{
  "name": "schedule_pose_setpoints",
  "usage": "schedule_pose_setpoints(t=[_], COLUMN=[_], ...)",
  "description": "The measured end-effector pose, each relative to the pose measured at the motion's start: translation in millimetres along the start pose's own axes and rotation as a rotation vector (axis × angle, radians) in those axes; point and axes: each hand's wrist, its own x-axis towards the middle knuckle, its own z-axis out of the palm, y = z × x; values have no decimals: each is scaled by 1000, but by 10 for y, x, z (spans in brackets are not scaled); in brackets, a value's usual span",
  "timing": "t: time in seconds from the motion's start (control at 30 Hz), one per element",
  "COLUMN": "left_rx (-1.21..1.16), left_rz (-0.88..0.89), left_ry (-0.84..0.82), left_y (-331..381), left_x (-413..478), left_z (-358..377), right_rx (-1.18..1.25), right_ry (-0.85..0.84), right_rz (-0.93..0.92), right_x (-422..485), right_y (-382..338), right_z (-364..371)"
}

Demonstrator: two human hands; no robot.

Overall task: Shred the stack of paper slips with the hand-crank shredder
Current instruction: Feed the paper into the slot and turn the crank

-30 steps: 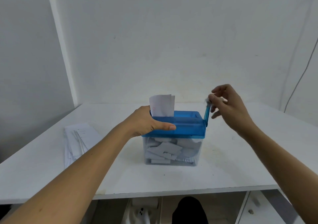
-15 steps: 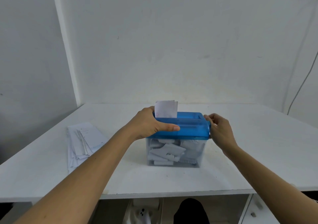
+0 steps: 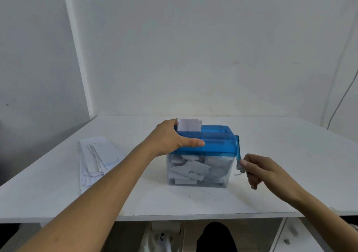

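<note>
- Head view showed the hand-crank shredder (image 3: 213, 143) standing near the middle of the white bench (image 3: 290, 164), its blue top over a clear bin (image 3: 224, 166) filled with cut paper pieces.
- The left hand (image 3: 170, 137) gripped the blue top at its left end, thumb along the front face, fingers over the back.
- The right hand (image 3: 259, 168) pinched the knob at the low end of the crank (image 3: 237, 149), which hung downward on the shredder's right side.
- One white slip (image 3: 188, 125) stood upright in the slot, just beside the left hand.
- The stack of paper slips (image 3: 98, 158) lay fanned on the bench, left of the shredder and apart from it.
</note>
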Motion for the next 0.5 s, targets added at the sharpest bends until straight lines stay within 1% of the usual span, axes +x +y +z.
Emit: schedule_pose_setpoints(t=[0.1, 0.27, 0.43, 0.5], left_rx=[13, 58, 71, 64], left_rz=[4, 14, 22, 29], left_ry=[-9, -16, 6, 10], left_y=[2, -20, -43, -49], left_x=[10, 37, 35, 17], left_z=[-14, -32, -28, -26], right_rx=[-98, -3, 133, 123], right_ry=[10, 77, 333, 445], right_rz=[-102, -217, -182, -188], right_x=[-24, 150, 589, 780], right_y=[-159, -449, -497, -516], right_z=[-156, -333, -307, -241])
